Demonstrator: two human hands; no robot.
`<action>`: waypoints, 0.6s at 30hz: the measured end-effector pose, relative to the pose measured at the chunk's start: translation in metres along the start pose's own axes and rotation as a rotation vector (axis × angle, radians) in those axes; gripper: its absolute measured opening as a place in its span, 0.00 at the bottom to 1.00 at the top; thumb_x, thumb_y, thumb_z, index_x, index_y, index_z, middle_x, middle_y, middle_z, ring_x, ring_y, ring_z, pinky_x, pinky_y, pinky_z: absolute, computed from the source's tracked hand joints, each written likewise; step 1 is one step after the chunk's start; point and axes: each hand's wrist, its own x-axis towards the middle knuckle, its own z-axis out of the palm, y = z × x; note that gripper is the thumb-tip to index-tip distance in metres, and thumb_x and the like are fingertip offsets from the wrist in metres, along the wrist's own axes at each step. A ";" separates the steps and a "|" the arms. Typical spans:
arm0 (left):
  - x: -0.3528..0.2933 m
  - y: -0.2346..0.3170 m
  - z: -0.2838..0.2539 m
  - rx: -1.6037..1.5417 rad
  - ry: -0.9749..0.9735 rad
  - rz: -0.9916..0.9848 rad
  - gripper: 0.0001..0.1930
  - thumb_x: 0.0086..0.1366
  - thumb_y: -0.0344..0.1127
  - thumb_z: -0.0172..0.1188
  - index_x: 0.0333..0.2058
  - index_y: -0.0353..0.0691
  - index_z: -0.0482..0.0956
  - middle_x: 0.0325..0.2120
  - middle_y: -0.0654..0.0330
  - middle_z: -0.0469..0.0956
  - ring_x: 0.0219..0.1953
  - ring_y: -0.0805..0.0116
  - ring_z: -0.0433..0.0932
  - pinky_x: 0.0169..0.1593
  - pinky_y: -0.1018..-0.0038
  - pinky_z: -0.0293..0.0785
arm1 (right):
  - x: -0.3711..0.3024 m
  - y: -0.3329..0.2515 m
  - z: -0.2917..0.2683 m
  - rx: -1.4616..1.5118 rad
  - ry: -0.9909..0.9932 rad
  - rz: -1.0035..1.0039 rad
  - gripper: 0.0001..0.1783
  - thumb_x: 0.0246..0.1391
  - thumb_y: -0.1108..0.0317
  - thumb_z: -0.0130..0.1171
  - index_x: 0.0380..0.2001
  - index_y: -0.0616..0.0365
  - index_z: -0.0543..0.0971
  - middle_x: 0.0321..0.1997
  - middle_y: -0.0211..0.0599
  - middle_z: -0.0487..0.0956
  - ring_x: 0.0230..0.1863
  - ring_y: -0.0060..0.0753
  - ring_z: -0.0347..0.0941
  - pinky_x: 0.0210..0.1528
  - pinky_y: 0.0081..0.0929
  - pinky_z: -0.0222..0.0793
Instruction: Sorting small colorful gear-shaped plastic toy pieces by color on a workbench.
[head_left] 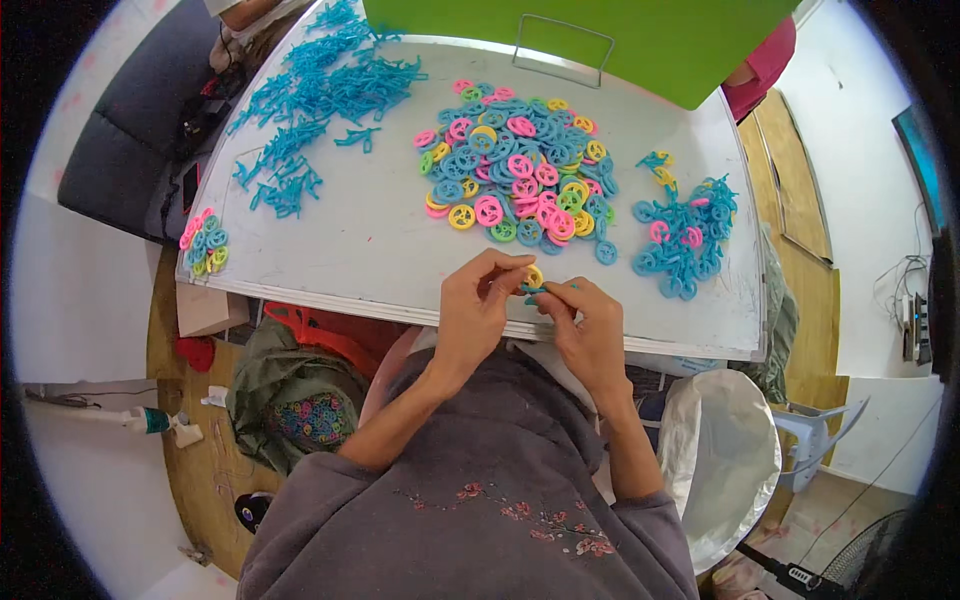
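1. Head view: pinches one yellow wheel [536, 270] in left hand [473, 305], above table's [390, 220] near edge.
2. Grips one blue piece [533, 291] in right hand [588, 330], fingers narrow; mostly covered, cannot tell if joined to wheel.
3. On table: one large wheel heap [520, 170], one blue stick heap [340, 90], cut off at top; overlapping, uncountable.

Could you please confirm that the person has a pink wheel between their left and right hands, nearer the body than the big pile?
Not quite: the head view shows the wheel between the left hand and right hand is yellow, not pink.
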 end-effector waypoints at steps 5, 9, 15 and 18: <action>-0.005 -0.003 0.007 -0.150 0.060 0.047 0.10 0.65 0.23 0.52 0.43 0.30 0.77 0.37 0.56 0.79 0.39 0.72 0.77 0.45 0.76 0.76 | 0.002 -0.003 0.003 0.060 0.037 0.115 0.07 0.52 0.76 0.60 0.35 0.65 0.81 0.23 0.39 0.77 0.23 0.25 0.69 0.27 0.23 0.63; -0.005 -0.001 0.009 -0.115 0.084 0.072 0.08 0.66 0.23 0.51 0.42 0.28 0.76 0.37 0.55 0.79 0.39 0.72 0.77 0.44 0.75 0.77 | 0.002 -0.003 0.003 0.071 0.039 0.146 0.07 0.53 0.75 0.59 0.36 0.65 0.81 0.23 0.38 0.77 0.23 0.24 0.69 0.27 0.23 0.63; -0.007 -0.003 0.015 -0.154 0.131 -0.001 0.05 0.66 0.22 0.50 0.39 0.28 0.73 0.34 0.55 0.78 0.37 0.71 0.78 0.44 0.75 0.77 | -0.001 0.002 0.008 0.106 0.039 0.159 0.08 0.55 0.75 0.58 0.36 0.66 0.81 0.23 0.36 0.76 0.25 0.24 0.70 0.29 0.23 0.64; -0.007 -0.003 0.015 -0.131 0.150 -0.013 0.05 0.66 0.22 0.49 0.39 0.28 0.73 0.34 0.54 0.78 0.38 0.71 0.78 0.44 0.75 0.77 | -0.002 0.004 0.010 0.203 0.094 0.151 0.08 0.55 0.74 0.58 0.37 0.65 0.81 0.23 0.37 0.76 0.25 0.25 0.70 0.29 0.24 0.64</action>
